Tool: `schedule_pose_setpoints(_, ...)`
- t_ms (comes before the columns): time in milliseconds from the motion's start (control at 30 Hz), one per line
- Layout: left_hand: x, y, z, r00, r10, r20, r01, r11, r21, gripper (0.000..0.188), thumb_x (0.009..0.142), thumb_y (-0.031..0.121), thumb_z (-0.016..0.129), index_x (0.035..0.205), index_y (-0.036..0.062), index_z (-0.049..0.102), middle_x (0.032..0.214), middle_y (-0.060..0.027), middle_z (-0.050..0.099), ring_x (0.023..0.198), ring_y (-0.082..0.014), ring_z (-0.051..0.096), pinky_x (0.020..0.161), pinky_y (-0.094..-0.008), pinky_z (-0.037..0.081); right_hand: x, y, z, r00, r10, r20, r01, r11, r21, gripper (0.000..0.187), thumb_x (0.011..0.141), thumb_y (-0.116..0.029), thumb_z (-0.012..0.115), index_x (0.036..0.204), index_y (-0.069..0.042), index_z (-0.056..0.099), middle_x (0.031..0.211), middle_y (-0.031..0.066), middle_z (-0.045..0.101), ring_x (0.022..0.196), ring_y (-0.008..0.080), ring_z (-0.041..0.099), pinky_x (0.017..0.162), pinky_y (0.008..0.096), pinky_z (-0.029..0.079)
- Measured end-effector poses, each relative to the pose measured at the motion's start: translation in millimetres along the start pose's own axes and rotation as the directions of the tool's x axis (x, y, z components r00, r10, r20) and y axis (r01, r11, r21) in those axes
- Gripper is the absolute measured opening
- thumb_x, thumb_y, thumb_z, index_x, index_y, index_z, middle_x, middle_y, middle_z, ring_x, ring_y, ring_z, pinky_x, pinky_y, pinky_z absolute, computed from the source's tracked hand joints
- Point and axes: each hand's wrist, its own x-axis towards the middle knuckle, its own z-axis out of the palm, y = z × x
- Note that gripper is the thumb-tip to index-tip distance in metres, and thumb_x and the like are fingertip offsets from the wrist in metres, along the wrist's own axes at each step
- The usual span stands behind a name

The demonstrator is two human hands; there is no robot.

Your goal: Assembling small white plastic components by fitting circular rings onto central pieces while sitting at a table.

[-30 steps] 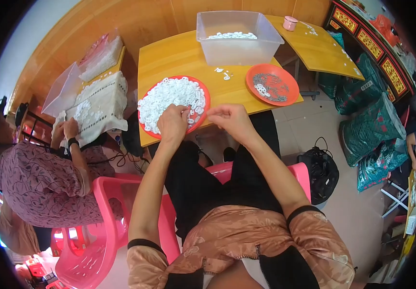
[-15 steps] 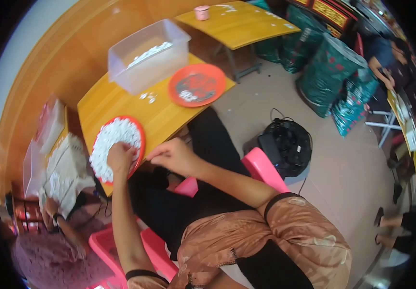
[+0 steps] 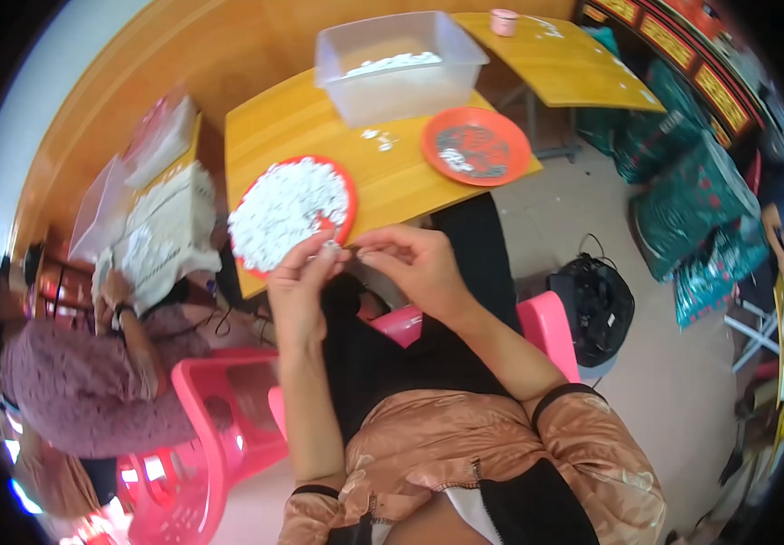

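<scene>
Just in front of the near table edge, my two hands meet at the fingertips. A small white piece is pinched in the fingers of my left hand. Opposite it, the closed thumb and finger of my right hand point at that piece; what they hold is too small to make out. Beyond my left hand, a red plate heaped with small white pieces lies on the yellow table. Farther right is an orange plate with small grey pieces and a few white ones.
A clear plastic bin with white pieces stands at the table's back. Loose white pieces lie near it. A second yellow table, green sacks and a black bag are at right. Another person works at left.
My left hand has come back from the plate of white pieces to my right hand, now with a piece in its fingers. The view has swung left.
</scene>
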Motion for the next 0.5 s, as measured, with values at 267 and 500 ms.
schedule_pose_setpoints(267, -25.3, -2.0, -3.6, 0.997, -0.061, 0.045, 0.069, 0.976, -0.207, 0.023, 0.083, 0.001, 0.06, 0.106, -0.0025, 0.061, 0.093, -0.0093, 0.065, 0.079, -0.0132, 0.064, 0.069, -0.0203, 0.049, -6.4, -7.9, 10.4, 0.998, -0.045, 0.038, 0.047, 0.996, -0.071, 0.024, 0.082, 0.001, 0.062, 0.106, 0.002, 0.06, 0.089, 0.0051, 0.065, 0.08, 0.0064, 0.06, 0.071, 0.0178, 0.048)
schedule_pose_setpoints(500, -28.4, -0.7, 5.0, 0.993, -0.071, 0.089, 0.086, 0.98, -0.178, 0.022, 0.083, 0.001, 0.061, 0.104, -0.0035, 0.06, 0.091, -0.0089, 0.065, 0.078, -0.0127, 0.063, 0.068, -0.0197, 0.049, -8.1, -13.4, 9.6, 0.995, -0.094, 0.03, 0.097, 0.989, -0.114, 0.024, 0.081, 0.003, 0.06, 0.105, 0.0, 0.06, 0.082, 0.0073, 0.066, 0.075, 0.0084, 0.062, 0.068, 0.0218, 0.051)
